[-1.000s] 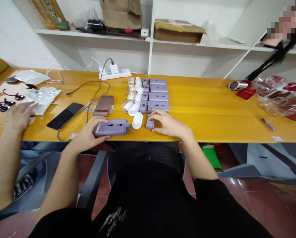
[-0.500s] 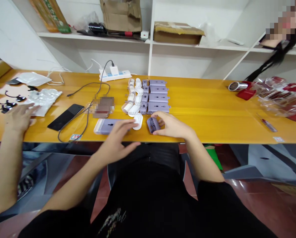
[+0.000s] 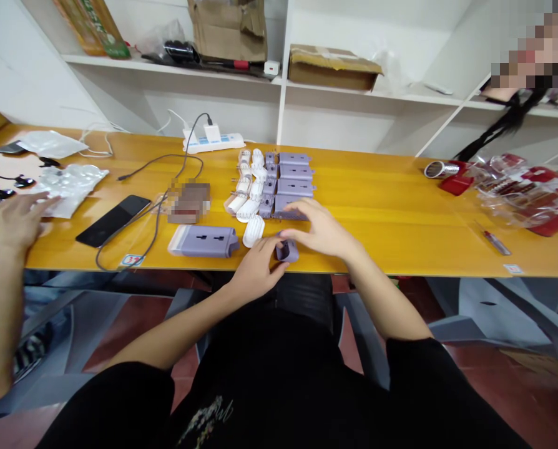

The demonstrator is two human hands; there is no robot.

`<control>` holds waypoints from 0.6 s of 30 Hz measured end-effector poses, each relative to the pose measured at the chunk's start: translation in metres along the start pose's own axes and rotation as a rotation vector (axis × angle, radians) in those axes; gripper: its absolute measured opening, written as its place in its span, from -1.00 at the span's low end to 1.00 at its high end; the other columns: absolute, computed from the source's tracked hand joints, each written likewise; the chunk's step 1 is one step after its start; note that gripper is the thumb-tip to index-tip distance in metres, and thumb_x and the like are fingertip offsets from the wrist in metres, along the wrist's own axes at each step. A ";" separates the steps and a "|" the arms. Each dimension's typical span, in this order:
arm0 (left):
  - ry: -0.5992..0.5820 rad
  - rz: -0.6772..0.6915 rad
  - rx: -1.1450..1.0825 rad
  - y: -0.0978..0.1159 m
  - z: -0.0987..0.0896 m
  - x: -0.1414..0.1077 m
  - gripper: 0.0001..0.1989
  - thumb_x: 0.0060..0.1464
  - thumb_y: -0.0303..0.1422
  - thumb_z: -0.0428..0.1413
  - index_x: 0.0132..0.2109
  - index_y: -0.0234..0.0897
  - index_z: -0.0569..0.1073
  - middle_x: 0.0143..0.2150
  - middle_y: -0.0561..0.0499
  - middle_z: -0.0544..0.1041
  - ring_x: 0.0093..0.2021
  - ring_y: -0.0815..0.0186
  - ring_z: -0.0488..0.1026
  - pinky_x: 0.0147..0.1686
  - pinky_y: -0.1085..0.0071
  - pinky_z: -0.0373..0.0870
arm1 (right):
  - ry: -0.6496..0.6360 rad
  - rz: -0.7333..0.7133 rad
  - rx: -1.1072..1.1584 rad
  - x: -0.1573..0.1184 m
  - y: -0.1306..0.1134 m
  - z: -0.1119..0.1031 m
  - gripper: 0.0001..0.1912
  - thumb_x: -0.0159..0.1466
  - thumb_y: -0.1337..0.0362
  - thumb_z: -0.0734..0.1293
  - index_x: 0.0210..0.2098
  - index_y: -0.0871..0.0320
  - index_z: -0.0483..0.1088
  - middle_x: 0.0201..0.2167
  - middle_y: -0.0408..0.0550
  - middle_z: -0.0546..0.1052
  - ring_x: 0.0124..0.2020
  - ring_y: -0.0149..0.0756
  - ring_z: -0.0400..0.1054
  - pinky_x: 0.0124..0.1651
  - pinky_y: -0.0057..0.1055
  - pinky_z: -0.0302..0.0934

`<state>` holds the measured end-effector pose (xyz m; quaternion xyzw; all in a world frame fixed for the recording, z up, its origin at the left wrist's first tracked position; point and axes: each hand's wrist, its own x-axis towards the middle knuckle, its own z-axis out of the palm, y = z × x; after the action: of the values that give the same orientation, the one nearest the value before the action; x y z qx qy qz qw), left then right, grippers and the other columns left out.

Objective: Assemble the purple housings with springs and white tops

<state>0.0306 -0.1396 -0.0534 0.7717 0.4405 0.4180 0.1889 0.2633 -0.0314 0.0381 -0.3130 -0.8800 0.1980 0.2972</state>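
Note:
A small hollow purple plastic part (image 3: 290,251) sits by the table's front edge. My left hand (image 3: 259,265) is closed on it, fingertips at its top and thumb at its lower side. Just above and to its right is my right hand (image 3: 323,231), thumb and forefinger spread apart, partly covering the nearest purple casing. Beside my left fingers lies a white ribbed oval piece (image 3: 253,231). A larger purple casing (image 3: 208,241) with a pale clear end lies further left. Beyond my hands, purple casings (image 3: 296,171) stand in a column next to small purple parts and white ribbed pieces (image 3: 259,182).
To the left lie a black phone (image 3: 113,221), a dark cable and a brown box (image 3: 190,202). A co-worker's hand (image 3: 12,218) rests near a clear plastic bag (image 3: 75,187). A power strip (image 3: 214,143) stands at the back; clear-and-red plastic parts (image 3: 517,187) are heaped on the right.
My left hand has moved right from the larger casing to the small purple part. My right hand has let go of that part and lifted away slightly, its fingers spread.

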 end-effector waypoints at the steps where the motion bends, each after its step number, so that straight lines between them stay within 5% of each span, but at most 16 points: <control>1: 0.009 0.003 0.019 0.000 0.002 -0.001 -0.50 0.48 -0.38 0.31 0.47 -0.16 0.52 0.29 -0.24 0.73 0.29 -0.13 0.70 0.39 -0.19 0.67 | 0.002 -0.022 -0.069 0.013 -0.004 0.003 -0.52 0.51 0.01 0.68 0.29 0.07 0.66 0.29 0.18 0.72 0.34 0.22 0.60 0.51 0.21 0.47; 6: 0.060 0.043 0.095 0.001 0.007 -0.004 -0.58 0.49 -0.40 0.28 0.41 -0.14 0.61 0.23 -0.21 0.69 0.29 -0.12 0.63 0.37 -0.15 0.67 | -0.250 -0.059 -0.398 0.067 -0.011 0.026 -0.75 0.48 0.29 0.67 0.12 0.12 0.71 0.15 0.18 0.76 0.25 0.18 0.55 0.35 0.04 0.47; 11: 0.119 0.129 0.143 0.000 0.010 -0.008 -0.67 0.52 -0.39 0.29 0.34 -0.15 0.64 0.35 -0.26 0.57 0.34 -0.11 0.62 0.41 -0.15 0.66 | -0.306 -0.053 -0.490 0.078 -0.011 0.036 -0.82 0.52 0.46 0.54 0.06 0.15 0.72 0.10 0.20 0.80 0.21 0.13 0.58 0.22 -0.05 0.46; 15: 0.177 0.120 0.134 0.000 0.012 -0.008 -0.47 0.48 -0.33 0.37 0.48 -0.15 0.48 0.55 -0.37 0.43 0.56 -0.24 0.52 0.57 -0.28 0.55 | -0.248 -0.065 -0.301 0.065 -0.011 0.023 -0.82 0.53 0.44 0.49 0.07 0.13 0.69 0.07 0.15 0.80 0.17 0.07 0.64 0.25 -0.06 0.47; 18: 0.168 0.084 0.100 -0.001 0.011 -0.005 -0.26 0.46 -0.31 0.40 0.61 -0.12 0.31 0.61 -0.41 0.41 0.68 -0.31 0.42 0.66 -0.39 0.44 | -0.089 0.006 0.079 0.043 -0.006 0.009 -0.76 0.57 0.27 0.51 0.20 0.08 0.61 -0.01 0.04 0.78 0.01 -0.05 0.68 0.16 -0.10 0.54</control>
<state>0.0377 -0.1426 -0.0630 0.7601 0.4425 0.4664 0.0946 0.2282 -0.0089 0.0519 -0.2946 -0.8830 0.2471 0.2692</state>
